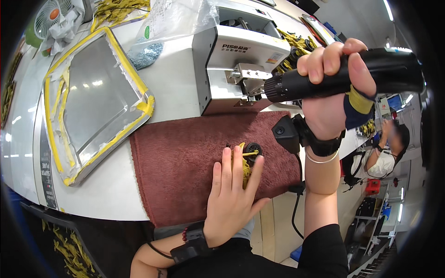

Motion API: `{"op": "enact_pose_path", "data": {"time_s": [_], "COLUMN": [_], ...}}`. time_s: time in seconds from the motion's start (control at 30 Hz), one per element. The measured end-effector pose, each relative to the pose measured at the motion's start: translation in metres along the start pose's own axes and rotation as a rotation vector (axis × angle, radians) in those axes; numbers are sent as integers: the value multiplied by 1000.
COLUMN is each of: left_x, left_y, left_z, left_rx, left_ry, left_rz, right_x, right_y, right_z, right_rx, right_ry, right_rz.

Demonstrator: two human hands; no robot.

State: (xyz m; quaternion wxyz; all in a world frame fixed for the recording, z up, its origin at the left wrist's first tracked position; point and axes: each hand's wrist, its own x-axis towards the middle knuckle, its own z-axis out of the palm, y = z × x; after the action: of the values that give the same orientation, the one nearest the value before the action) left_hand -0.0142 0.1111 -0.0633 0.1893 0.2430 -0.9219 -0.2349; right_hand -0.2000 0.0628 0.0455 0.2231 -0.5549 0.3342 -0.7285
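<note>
Wrapped in my right hand (331,67) is a black electric screwdriver (389,69). Its front end points left, right at the metal outlet (252,78) of a white-and-grey screw feeder (245,44); whether the bit touches a screw cannot be made out. My left hand (234,194) lies flat on a folded brown towel (181,157), fingers stretched out. Under and beside its fingers is a small yellow plastic toy part (245,173) with a black spoked wheel (253,149); the hand partly covers it.
A metal tray edged with yellow tape (95,88) sits on the white table at left. Behind it are a clear plastic bag (171,21), a small fan (51,21) and yellow parts (120,11). More yellow parts (69,252) fill a dark bin below. Another person (387,155) sits far right.
</note>
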Motion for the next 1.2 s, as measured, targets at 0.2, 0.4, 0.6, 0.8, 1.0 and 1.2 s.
{"op": "enact_pose_path", "data": {"time_s": [0.2, 0.4, 0.6, 0.8, 1.0, 1.2], "left_x": [4, 7, 0, -1, 2, 2], "left_y": [-3, -12, -2, -5, -2, 1], "left_z": [-6, -15, -1, 6, 8, 0], "left_rx": [7, 119, 88, 104, 105, 73], "left_ry": [23, 130, -42, 16, 22, -48], "left_rz": [10, 119, -6, 26, 14, 55], "right_x": [5, 5, 2, 7, 6, -31], "right_y": [9, 17, -3, 10, 14, -25], "right_z": [7, 13, 7, 9, 13, 33], "right_rx": [-77, 42, -16, -37, -79, 116], "right_ry": [35, 149, -18, 90, 86, -48], "right_rz": [29, -19, 36, 3, 6, 175]}}
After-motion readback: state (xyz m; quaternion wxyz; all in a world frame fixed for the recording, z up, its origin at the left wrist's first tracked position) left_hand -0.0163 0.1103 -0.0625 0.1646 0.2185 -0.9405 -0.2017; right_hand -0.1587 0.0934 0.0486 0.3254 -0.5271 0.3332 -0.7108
